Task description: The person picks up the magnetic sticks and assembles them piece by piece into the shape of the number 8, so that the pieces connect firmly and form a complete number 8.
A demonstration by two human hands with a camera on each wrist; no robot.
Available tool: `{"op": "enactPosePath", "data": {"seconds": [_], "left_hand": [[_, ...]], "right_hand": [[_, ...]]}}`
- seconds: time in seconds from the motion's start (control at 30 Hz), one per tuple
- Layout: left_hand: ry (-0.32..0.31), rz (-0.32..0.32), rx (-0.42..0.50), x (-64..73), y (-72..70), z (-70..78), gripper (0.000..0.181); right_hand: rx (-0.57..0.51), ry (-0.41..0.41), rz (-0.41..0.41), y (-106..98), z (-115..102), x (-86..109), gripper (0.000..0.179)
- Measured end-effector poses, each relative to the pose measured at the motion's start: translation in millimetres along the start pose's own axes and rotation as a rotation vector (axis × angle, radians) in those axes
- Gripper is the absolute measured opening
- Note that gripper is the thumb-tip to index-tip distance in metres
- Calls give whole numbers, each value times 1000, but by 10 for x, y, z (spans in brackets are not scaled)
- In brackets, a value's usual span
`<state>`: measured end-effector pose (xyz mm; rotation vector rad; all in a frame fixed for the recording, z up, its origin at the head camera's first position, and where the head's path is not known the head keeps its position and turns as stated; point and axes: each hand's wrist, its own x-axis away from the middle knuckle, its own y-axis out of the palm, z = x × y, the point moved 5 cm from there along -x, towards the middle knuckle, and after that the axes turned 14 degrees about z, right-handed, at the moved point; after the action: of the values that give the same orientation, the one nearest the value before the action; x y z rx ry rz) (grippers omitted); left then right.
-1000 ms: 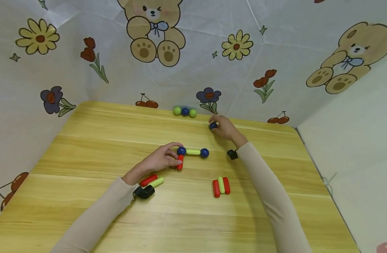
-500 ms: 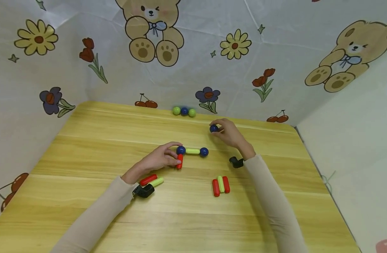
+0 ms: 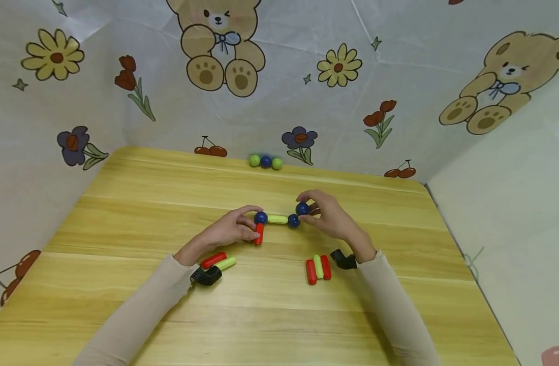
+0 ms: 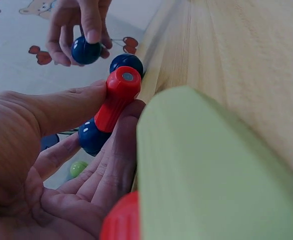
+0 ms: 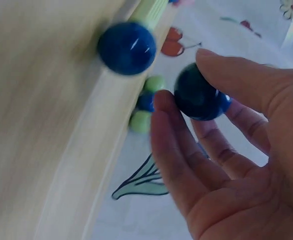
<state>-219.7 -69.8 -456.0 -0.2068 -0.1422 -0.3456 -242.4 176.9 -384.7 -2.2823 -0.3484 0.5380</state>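
My left hand [image 3: 231, 227] pinches a red rod [image 4: 117, 95] between thumb and fingers. A blue ball [image 3: 261, 217] is joined to the rod's far end, with the index finger reaching round it. From that ball a light green rod [image 3: 277, 219] runs right to a second blue ball [image 3: 293, 220], seen large in the right wrist view. My right hand [image 3: 329, 216] holds a loose blue ball [image 5: 200, 93] between thumb and fingertips, above and just right of the second ball. A metal disc shows in the red rod's near end in the left wrist view.
Two red rods [image 3: 311, 272] flank a green rod [image 3: 318, 267] at front right. Another red rod [image 3: 213, 260] and green rod [image 3: 226, 263] lie by my left wrist. At the table's back edge sit two green balls [image 3: 254, 160] with a blue ball [image 3: 266, 161] between them.
My right hand has brought the loose blue ball from the back of the table forward and slightly left, close to the joined pieces. The left hand has kept its grip in place.
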Motion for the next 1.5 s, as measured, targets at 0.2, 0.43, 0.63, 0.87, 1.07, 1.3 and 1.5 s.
{"op": "enactPosePath", "data": {"seconds": [0.2, 0.43, 0.63, 0.87, 1.07, 1.3, 1.5], "left_hand": [[-5, 5, 8, 0, -12, -5, 66], [-25, 2, 27, 9, -5, 2, 66], [-24, -8, 35, 21, 3, -5, 66], [-1, -16, 12, 12, -3, -11, 66], [7, -28, 15, 6, 0, -8, 66], [-6, -22, 30, 4, -9, 15, 66], [3, -31, 15, 10, 1, 24, 66]], "right_hand": [[2, -16, -65, 109, -177, 125, 34], [33, -69, -110, 255, -318, 194, 35], [42, -85, -158, 398, -418, 254, 34], [69, -76, -202, 543, -514, 320, 34], [101, -113, -200, 635, -620, 349, 35], [152, -159, -185, 726, -714, 367, 35], [204, -191, -175, 811, -729, 397, 36]]}}
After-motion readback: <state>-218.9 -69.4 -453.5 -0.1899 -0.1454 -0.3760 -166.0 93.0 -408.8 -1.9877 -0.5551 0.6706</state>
